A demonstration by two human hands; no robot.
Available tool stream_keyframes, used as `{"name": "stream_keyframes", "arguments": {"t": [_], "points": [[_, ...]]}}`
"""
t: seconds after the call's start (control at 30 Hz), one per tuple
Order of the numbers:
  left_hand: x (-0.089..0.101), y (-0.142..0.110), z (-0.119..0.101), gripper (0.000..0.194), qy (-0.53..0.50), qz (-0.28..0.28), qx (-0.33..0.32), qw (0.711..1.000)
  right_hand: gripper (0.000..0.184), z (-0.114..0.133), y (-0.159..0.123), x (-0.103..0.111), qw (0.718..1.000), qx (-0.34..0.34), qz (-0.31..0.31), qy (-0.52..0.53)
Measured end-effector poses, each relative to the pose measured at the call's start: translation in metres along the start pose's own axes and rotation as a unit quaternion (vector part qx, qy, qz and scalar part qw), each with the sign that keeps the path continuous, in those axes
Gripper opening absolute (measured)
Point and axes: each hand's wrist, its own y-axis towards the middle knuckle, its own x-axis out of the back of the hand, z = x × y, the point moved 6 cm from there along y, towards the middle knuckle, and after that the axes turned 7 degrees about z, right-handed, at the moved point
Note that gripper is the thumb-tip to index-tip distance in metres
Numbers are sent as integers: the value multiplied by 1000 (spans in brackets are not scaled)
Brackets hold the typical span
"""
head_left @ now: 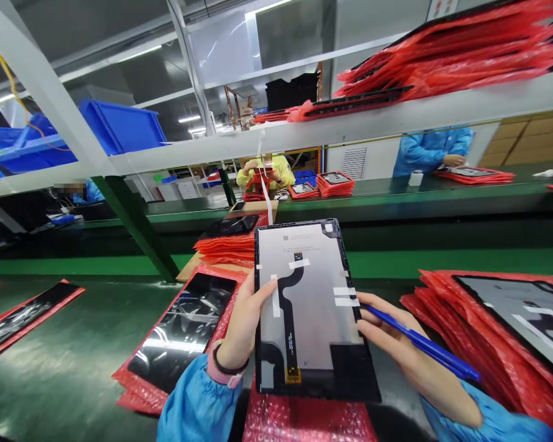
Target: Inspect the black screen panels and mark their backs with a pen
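A tablet screen panel (316,319) is held up in front of me, its silvery back facing me with a black ribbon cable and white tape strips. My left hand (247,319) grips its left edge, thumb on the back face. At the right edge, my right hand (396,334) has a blue pen (426,347) between its fingers, and its fingertips touch the panel's side. Below the panel lies a red bubble-wrap sheet (304,420). Left of it, a glossy black screen (184,328) rests face up on red bubble wrap.
Panels in red bubble bags are stacked at right (493,344) and behind the panel (225,248). A green post (138,227) rises at left. Overhead, a white shelf (221,150) bears blue bins (120,126) and red bags (442,61). Co-workers (281,169) sit across the bench.
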Motion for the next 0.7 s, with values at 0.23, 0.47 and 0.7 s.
{"name": "stream_keyframes", "arguments": {"t": [0.23,0.47,0.7], "points": [[-9,5,-19,44,21,17,-61,998,27,23,21,0,996,72,-48,11],[0,3,-19,46,-1,2,-63,998,26,31,28,-1,992,59,-79,-82],[10,12,-12,43,-25,7,-29,999,32,18,30,-3,989,-20,-63,132]]}}
